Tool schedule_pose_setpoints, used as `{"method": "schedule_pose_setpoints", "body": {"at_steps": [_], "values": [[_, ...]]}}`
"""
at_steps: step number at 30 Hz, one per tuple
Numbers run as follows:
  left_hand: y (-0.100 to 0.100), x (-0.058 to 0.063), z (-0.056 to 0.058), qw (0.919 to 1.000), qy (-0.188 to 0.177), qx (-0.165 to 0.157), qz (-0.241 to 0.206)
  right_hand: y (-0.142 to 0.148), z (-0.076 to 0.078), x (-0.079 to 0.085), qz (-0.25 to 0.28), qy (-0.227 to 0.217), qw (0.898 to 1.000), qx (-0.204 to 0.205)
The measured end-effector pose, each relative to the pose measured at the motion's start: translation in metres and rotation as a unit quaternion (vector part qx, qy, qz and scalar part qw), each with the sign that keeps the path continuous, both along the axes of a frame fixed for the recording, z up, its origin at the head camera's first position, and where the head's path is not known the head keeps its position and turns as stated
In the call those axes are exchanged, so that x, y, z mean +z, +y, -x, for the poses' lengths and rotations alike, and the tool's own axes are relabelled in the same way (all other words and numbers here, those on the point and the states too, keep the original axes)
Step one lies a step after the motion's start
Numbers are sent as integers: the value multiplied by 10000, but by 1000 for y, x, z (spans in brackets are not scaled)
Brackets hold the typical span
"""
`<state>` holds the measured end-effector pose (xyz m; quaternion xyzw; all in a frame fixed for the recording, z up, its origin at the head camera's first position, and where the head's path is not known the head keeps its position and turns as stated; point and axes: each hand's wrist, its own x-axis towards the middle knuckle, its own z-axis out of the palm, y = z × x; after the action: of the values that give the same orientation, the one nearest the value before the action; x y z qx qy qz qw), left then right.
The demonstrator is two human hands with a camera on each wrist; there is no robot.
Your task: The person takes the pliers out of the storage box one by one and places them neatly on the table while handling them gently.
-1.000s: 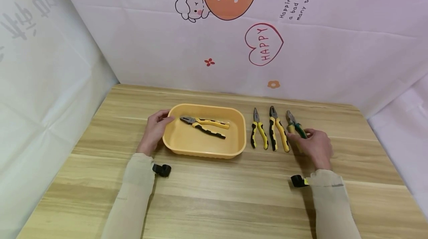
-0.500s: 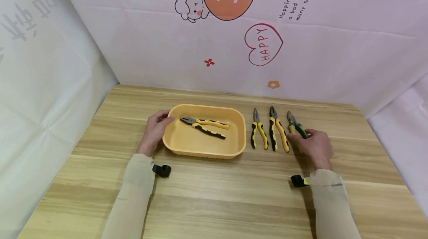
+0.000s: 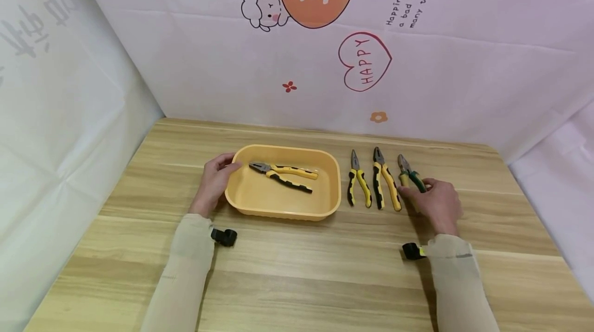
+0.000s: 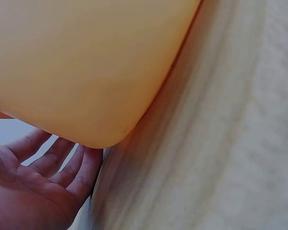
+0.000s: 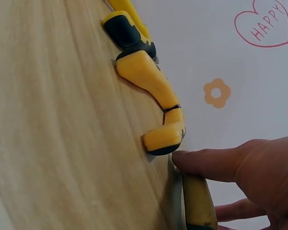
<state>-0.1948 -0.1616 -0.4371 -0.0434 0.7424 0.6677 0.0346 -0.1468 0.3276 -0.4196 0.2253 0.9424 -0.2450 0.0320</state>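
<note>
In the head view my left hand (image 3: pixel 213 181) holds the left end of a yellow plastic basin (image 3: pixel 283 212), thumb over the rim and fingers along the outer wall. Inside the basin lies one pair of pliers (image 3: pixel 282 169) with black and yellow handles. My right hand (image 3: pixel 438 202) grips the handles of green-handled pliers (image 3: pixel 405 166) at the right end of a row, their grey head pointing away. The right wrist view shows the thumb pressed against a dull yellowish side of one handle (image 5: pixel 198 196). My palm covers the handle ends.
Beside the basin lie black-and-yellow long-nose pliers (image 3: pixel 355 167), then larger black-and-yellow combination pliers (image 3: pixel 379 159), close to my right thumb. Everything rests on a wood-grain table (image 3: pixel 306 280). A printed white cloth (image 3: pixel 223 74) hangs along the back edge, with more cloth at both sides.
The green-handled pliers have shifted very slightly toward me in the right hand's grip. The left hand and the basin stay in place.
</note>
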Motion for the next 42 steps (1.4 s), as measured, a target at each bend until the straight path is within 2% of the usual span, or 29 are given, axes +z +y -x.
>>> {"method": "schedule_pose_setpoints", "body": {"at_steps": [19,42], "values": [[0,-2,3,10000,75,-7,-34,-3,4,-4,-310,15,9995,-66],[-1,-3,1,10000,59,-12,-67,-3,2,-2,-277,22,9996,74]]}}
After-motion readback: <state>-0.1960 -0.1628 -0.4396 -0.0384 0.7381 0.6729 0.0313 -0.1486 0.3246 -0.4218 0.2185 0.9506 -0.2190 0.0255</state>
